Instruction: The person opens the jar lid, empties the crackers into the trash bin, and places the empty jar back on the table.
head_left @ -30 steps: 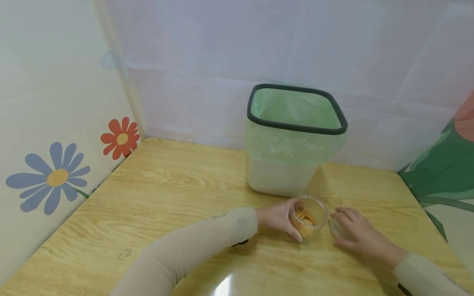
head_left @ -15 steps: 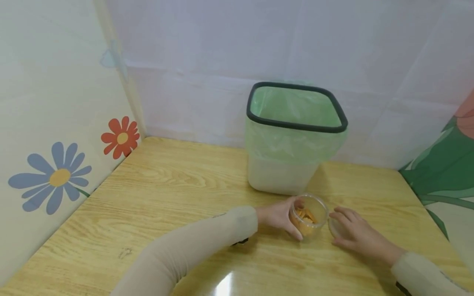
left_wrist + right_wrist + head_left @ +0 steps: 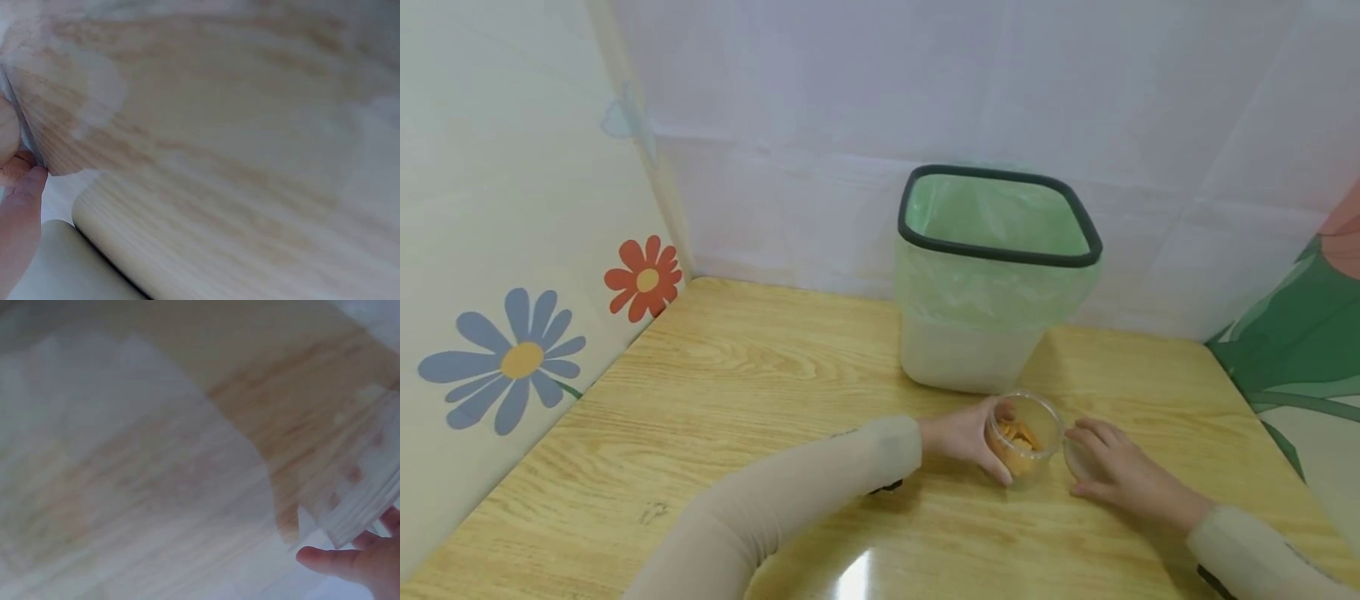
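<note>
My left hand [image 3: 966,437] grips a clear round jar [image 3: 1036,468] from its left side, thumb in front and fingers behind. Orange pieces [image 3: 1017,437] lie inside, seen through the uncovered top; their kind is unclear. To the right of the jar, my right hand [image 3: 1116,467] holds a round, whitish lid-like disc [image 3: 1078,460], partly hidden under the fingers. In the right wrist view, a clear ribbed edge [image 3: 362,509] lies between thumb and fingers. The left wrist view catches only part of the left hand [image 3: 22,206] at the jar's lower edge.
Behind the jar stands a white bin [image 3: 970,354] with a dark rim and a green liner bag [image 3: 992,292]. Wood-grain table [image 3: 775,358] surrounds it. A pale wall sheet [image 3: 790,208] hangs at the back, with flower-printed walls on both sides.
Both hands keep their holds. The right hand has shifted very slightly left, towards the jar; otherwise only the view has moved a little.
</note>
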{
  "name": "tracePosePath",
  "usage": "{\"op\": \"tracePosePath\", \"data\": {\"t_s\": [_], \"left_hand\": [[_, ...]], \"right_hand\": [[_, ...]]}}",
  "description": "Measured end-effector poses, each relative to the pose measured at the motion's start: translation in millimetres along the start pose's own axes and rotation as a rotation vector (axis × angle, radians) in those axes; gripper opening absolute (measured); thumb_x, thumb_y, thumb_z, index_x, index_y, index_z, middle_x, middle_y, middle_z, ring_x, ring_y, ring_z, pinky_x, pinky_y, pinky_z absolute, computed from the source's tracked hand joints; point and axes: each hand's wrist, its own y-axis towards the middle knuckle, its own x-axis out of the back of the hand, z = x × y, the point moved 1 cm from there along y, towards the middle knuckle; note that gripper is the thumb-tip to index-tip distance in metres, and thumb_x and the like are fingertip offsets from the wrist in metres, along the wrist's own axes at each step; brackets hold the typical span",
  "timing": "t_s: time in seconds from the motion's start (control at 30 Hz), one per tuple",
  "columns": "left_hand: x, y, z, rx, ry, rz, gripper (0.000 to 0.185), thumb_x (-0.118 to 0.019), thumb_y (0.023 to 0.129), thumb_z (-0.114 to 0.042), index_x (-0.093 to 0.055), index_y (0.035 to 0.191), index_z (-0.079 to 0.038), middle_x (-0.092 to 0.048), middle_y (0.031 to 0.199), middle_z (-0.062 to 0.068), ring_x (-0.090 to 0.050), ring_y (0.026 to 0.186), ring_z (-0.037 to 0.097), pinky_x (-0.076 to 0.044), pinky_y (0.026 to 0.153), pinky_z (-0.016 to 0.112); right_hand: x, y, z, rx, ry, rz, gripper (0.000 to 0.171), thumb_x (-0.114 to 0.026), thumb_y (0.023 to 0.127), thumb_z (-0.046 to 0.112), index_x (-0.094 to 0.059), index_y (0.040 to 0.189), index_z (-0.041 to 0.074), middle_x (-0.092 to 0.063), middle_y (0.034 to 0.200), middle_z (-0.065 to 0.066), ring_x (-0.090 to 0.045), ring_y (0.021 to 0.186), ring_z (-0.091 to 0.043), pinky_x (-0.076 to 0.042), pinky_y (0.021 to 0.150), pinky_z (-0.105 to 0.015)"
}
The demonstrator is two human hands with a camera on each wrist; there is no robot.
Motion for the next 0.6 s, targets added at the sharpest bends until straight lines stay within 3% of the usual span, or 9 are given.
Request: {"op": "tracePosePath", "data": {"t_s": [0.4,0.6], "left_hand": [[-2.5,2.8,-0.3,-0.029,0.004,-0.023,0.101,-0.090,0.068,-0.009,-0.029,0.148,-0.004,-0.040,0.146,0.006,-0.037,0.133,0.015,-0.028,0.107,0.023],[-0.7,2.8,0.5,-0.032,-0.008,-0.045,0.102,-0.090,0.066,-0.008,-0.030,0.148,-0.003,-0.041,0.146,0.008,-0.038,0.133,0.017,-0.030,0.107,0.023]], "right_hand": [[1.0,-3.3,-1.0,0.042,-0.030,0.005,0.075,-0.082,0.070,0.037,-0.052,0.126,-0.003,-0.049,0.127,-0.029,-0.047,0.111,-0.048,-0.043,0.081,-0.067],[3.9,-1.2,-3.1,0.010,-0.034,0.040,0.077,-0.080,0.073,0.042,-0.051,0.131,0.000,-0.046,0.133,-0.028,-0.043,0.117,-0.049,-0.037,0.087,-0.069]]}}
